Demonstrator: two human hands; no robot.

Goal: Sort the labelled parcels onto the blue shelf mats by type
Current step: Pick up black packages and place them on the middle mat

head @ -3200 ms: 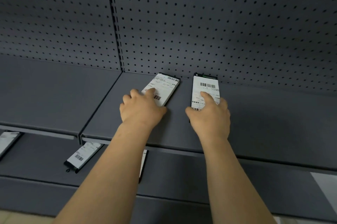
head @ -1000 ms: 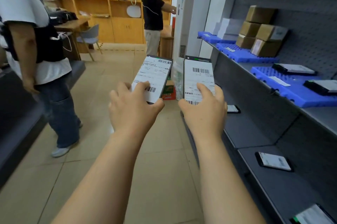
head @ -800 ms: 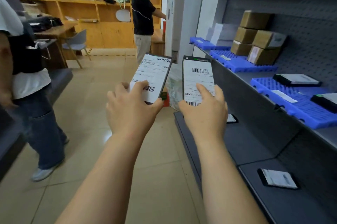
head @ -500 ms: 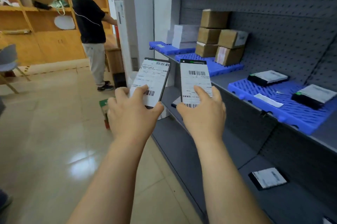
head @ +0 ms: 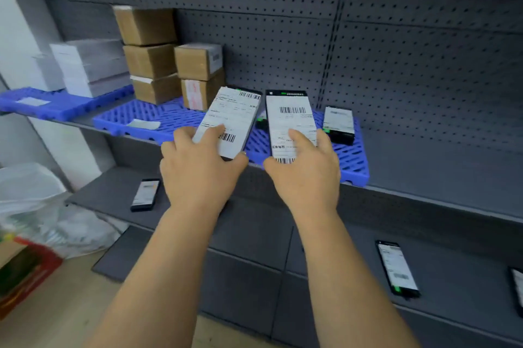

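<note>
A flat black parcel (head: 230,121) with a white label is gripped by the left hand (head: 198,170) at centre frame, thumb under its lower edge and fingers across the label. A second flat parcel (head: 290,124) is gripped likewise by the right hand (head: 305,175), just right of the first. Both are held above the front of a blue mat (head: 353,161) on the shelf (head: 438,166). A third parcel (head: 338,124) lies on that mat, right of centre. Brown boxes (head: 158,62) are stacked on another blue mat (head: 147,118) at upper left.
</note>
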